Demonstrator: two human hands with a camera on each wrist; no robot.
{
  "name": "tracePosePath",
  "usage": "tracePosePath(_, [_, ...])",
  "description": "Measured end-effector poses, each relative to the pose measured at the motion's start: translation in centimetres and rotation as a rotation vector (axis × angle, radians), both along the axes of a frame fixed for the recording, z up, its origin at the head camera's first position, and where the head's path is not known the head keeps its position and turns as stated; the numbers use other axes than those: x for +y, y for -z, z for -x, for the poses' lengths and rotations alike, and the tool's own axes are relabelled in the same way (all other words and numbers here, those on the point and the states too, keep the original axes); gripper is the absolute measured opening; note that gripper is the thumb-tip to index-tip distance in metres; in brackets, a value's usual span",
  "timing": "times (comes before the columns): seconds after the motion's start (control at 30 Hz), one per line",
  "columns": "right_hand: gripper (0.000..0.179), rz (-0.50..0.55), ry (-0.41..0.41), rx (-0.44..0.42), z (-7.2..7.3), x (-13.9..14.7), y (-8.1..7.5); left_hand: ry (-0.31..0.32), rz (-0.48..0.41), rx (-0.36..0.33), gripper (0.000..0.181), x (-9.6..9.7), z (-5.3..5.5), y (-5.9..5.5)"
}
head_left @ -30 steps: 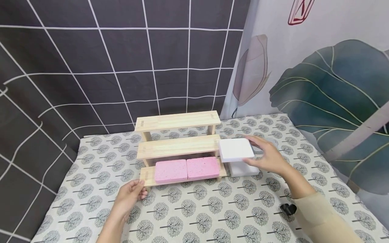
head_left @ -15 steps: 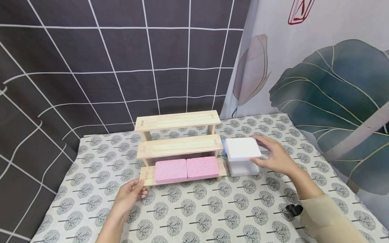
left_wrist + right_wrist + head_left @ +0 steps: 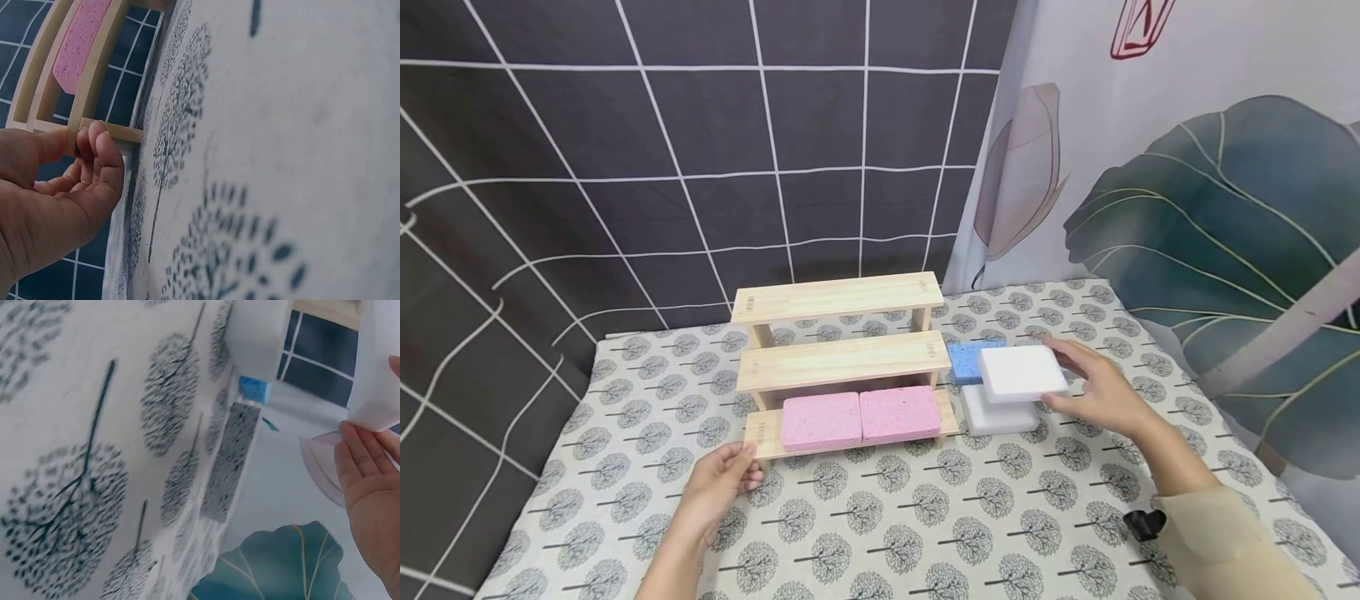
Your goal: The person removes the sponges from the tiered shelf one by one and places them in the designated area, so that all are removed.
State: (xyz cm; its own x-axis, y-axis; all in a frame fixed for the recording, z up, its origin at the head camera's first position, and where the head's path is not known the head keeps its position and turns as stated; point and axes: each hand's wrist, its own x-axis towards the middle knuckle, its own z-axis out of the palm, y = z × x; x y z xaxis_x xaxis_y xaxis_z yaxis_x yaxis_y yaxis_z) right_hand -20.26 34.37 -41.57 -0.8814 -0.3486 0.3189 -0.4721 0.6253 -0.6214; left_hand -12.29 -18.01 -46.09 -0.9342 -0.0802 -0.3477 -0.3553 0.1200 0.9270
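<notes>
A three-step wooden shelf (image 3: 842, 360) stands on the patterned cloth. My left hand (image 3: 721, 483) pinches the left end of its lowest board, thumb on top and fingers curled beneath, as the left wrist view shows. Two pink sponges (image 3: 822, 421) lie side by side on that board. To the right of the shelf my right hand (image 3: 1097, 387) grips a white sponge (image 3: 1022, 372) by its right edge, thumb in front and fingers behind. The held sponge hangs above a second white sponge (image 3: 992, 414), partly covering it in the head view. Behind them sits a blue sponge (image 3: 970, 358), partly hidden.
In the right wrist view a grey speckled sponge (image 3: 231, 462) lies on the cloth beyond the blue one; in the head view it is mostly hidden. The shelf's upper two boards are bare. A dark gridded curtain (image 3: 820, 125) hangs behind the table.
My right hand has moved the white sponge rightward, away from the shelf's edge, which uncovers the blue sponge. The left hand and the pink sponges have stayed in place.
</notes>
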Motion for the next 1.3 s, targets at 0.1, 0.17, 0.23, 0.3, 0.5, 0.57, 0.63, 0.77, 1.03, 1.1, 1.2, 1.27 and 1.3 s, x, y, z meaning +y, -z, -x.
tracePosePath(0.1, [0.078,-0.009,0.018,-0.002,-0.2,0.5,0.3,0.002,0.002,-0.001,0.04,0.0,0.0,0.0])
tracePosePath(0.17, [0.078,-0.016,0.035,-0.013,-0.3,0.9,0.4,0.005,0.006,0.001,0.041,0.0,0.0,0.0])
tracePosePath(0.23, [0.08,-0.028,0.055,-0.027,-0.4,1.3,0.6,0.008,0.01,0.001,0.041,-0.1,0.0,0.0])
tracePosePath(0.3, [0.082,-0.04,0.077,-0.044,-0.5,1.7,0.7,0.01,0.012,0.003,0.041,-0.1,0.1,0.1])
tracePosePath(0.5, [0.084,-0.064,0.111,-0.082,-0.6,2.6,1.0,0.007,0.0,0.004,0.039,-0.1,0.1,0.0])
tracePosePath(0.57, [0.085,-0.072,0.116,-0.087,-0.7,2.9,1.0,0.007,-0.003,0.002,0.04,-0.1,0.1,0.0])
tracePosePath(0.63, [0.085,-0.073,0.121,-0.1,-0.8,3.0,1.0,0.004,-0.004,0.0,0.04,-0.1,0.1,0.0])
tracePosePath(0.77, [0.086,-0.086,0.14,-0.119,-0.9,3.6,1.0,0.001,-0.003,0.0,0.039,-0.1,0.1,0.1])
tracePosePath(1.03, [0.084,-0.105,0.154,-0.119,-1.1,4.8,1.4,0.005,0.0,-0.001,0.04,-0.1,0.1,0.1])
tracePosePath(1.1, [0.085,-0.115,0.163,-0.129,-1.2,5.1,1.4,0.003,-0.001,-0.002,0.04,-0.1,0.1,0.0])
tracePosePath(1.2, [0.086,-0.128,0.178,-0.138,-1.4,5.5,1.4,0.002,-0.003,-0.002,0.039,0.0,0.1,0.0])
tracePosePath(1.27, [0.086,-0.127,0.183,-0.148,-1.4,5.7,1.5,0.003,-0.003,-0.001,0.039,0.0,0.0,-0.1])
tracePosePath(1.3, [0.086,-0.126,0.187,-0.154,-1.5,5.8,1.6,0.003,-0.001,0.0,0.039,0.0,0.0,-0.1])
